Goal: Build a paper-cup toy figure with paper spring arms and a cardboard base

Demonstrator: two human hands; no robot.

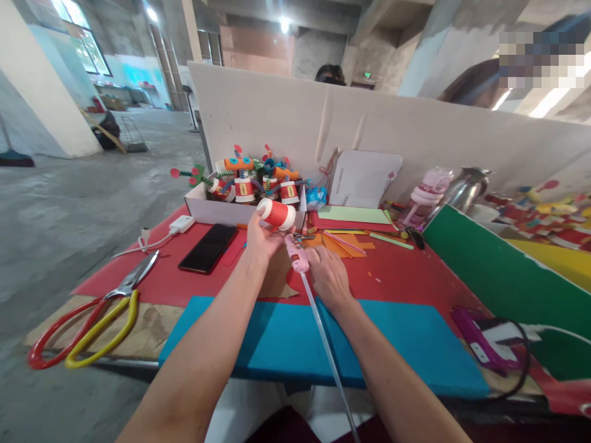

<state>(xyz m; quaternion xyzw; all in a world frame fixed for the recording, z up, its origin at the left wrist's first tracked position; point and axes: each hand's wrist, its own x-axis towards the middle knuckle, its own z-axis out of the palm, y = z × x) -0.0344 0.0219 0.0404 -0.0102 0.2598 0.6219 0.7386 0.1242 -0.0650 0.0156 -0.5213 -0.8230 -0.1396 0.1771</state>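
Note:
A red-and-white paper cup lies tilted on its side in my left hand, whose fingers curl around its underside. My right hand grips a pink patterned hot glue gun just below the cup, its front end near the cup's underside. From the gun's back a long clear glue stick runs down toward my lap. Whether the nozzle touches the cup I cannot tell. Behind the cup, a white box holds several paper-cup figures with coiled arms and orange or green heads.
Left lie a black phone, a white adapter and large scissors. Orange paper pieces and pale green paper lie ahead. Right are a green board, a purple device and a metal jug. A white partition stands behind.

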